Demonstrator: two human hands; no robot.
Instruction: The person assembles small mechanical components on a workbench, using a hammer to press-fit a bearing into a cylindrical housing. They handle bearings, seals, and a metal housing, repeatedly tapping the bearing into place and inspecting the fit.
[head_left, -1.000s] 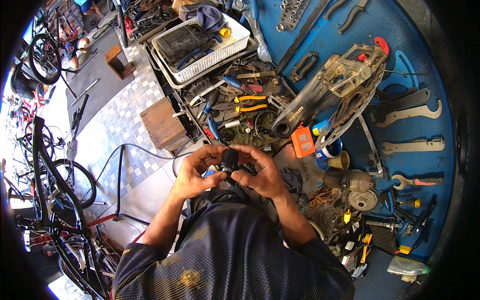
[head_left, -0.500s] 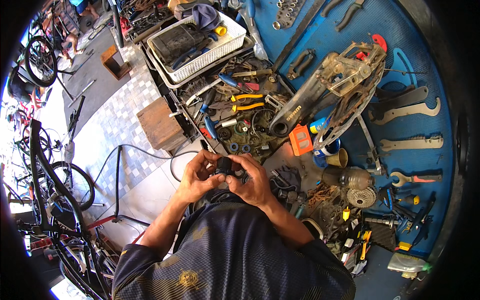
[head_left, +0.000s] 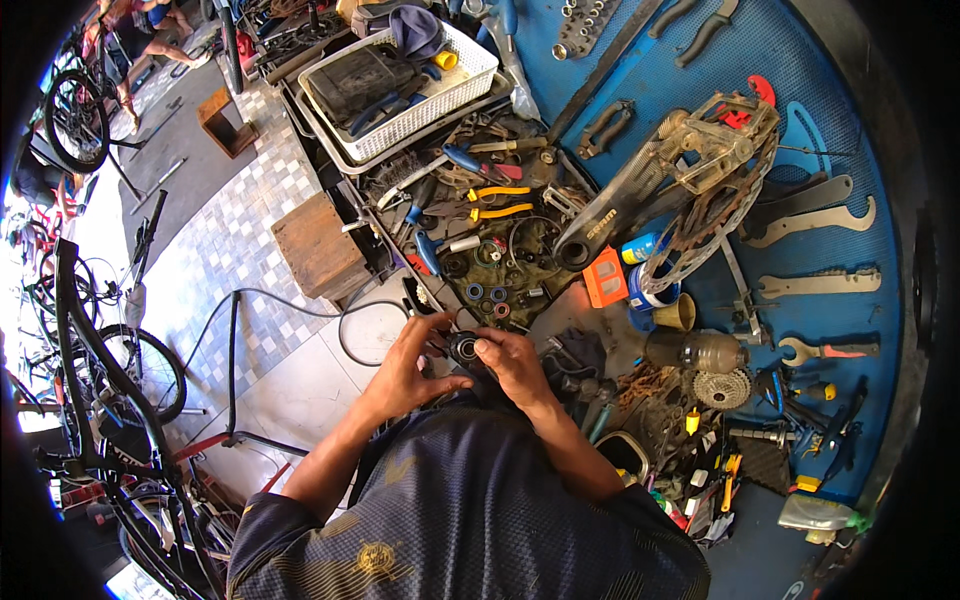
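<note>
A small black round bicycle part [head_left: 463, 348] with a ring-shaped metal bearing in its end is in front of my chest, that end facing up. My right hand [head_left: 513, 366] is closed on it, thumb pressed against its right side. My left hand [head_left: 406, 368] is beside it, thumb stretched out below and apart from the part, fingers spread near its left edge. Whether the left fingertips touch it is hard to see. Just beyond lie blue-rimmed and red-rimmed bearing rings [head_left: 498, 295] on a dirty cloth [head_left: 524, 270].
Pliers with yellow handles [head_left: 500, 203] and other tools lie beyond the rings. A white basket [head_left: 440, 100] stands farther off. To the right are a crankset [head_left: 600, 225], an orange block [head_left: 604, 278] and a blue tool board [head_left: 830, 120]. A wooden box [head_left: 318, 245] and bicycle frames [head_left: 75, 340] are at left.
The black part has tipped from side-on to showing its bearing end. My left thumb has come off it, and the left hand has opened. Red-rimmed rings now show beside the blue ones.
</note>
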